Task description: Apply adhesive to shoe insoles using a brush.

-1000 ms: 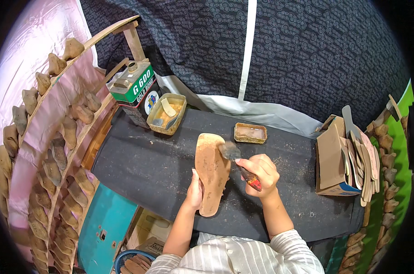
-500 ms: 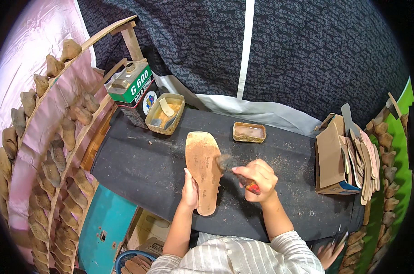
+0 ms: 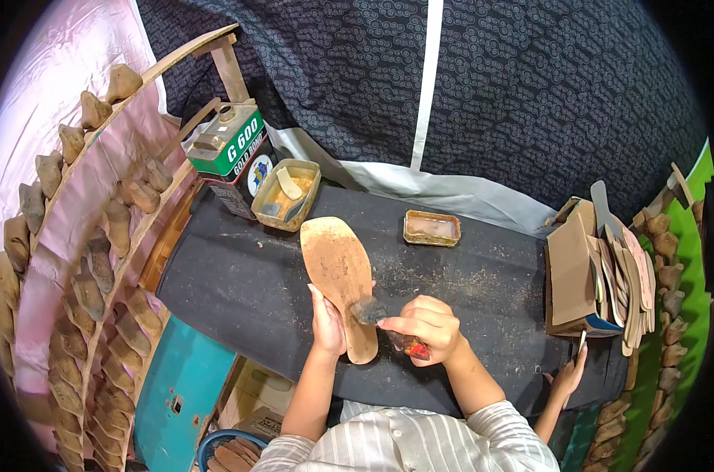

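My left hand (image 3: 328, 324) grips a flat brown shoe sole (image 3: 337, 263) by its left edge, with the thumb along the side and fingertips showing past the right edge. The sole is tilted over the table, its wide end pointing away from me and its narrow end towards me. Faint dark marks run along its face. Closed around a brush (image 3: 368, 310) is my right hand (image 3: 429, 330). The dark bristles touch the sole near the narrower right side, and part of the brush's red and dark handle shows below my fingers.
A metal can (image 3: 229, 153) and a tub with spatulas (image 3: 286, 221) stand at the back left. A shallow tray (image 3: 431, 228) is behind. Right are a cardboard box (image 3: 569, 271) of sole pieces and another person's hand (image 3: 568, 381). Racks of wooden shoe lasts (image 3: 97, 263) line the left.
The brush has moved down and left along the sole towards its narrow end. The sole's wide end has swung left. The other person's hand has risen beside the box, holding something thin.
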Demonstrator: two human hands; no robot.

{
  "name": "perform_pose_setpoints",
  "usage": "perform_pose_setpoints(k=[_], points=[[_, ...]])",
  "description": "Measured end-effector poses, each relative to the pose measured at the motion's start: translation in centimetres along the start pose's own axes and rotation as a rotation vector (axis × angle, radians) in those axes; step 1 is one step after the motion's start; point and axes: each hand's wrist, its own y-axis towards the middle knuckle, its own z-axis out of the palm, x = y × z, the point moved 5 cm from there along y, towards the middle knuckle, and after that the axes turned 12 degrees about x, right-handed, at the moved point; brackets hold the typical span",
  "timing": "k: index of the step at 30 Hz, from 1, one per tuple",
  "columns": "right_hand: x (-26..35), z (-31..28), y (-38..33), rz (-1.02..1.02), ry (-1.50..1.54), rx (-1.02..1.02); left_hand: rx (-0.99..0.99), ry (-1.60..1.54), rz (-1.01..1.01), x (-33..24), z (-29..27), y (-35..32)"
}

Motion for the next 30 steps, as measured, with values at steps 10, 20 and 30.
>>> perform_pose_setpoints(k=[10, 20, 30], points=[[0.2, -0.3, 1.0, 0.016, -0.095, -0.145, -0.062, -0.038, 0.021, -0.1, -0.5, 0.2], [-0.1, -0.4, 0.9, 0.004, -0.028, -0.140, 0.026, -0.050, 0.043, -0.6, -0.2, 0.2], [-0.3, -0.2, 0.3, 0.033, 0.007, -0.041, 0.028, -0.064, 0.035, -1.0, -0.3, 0.3]])
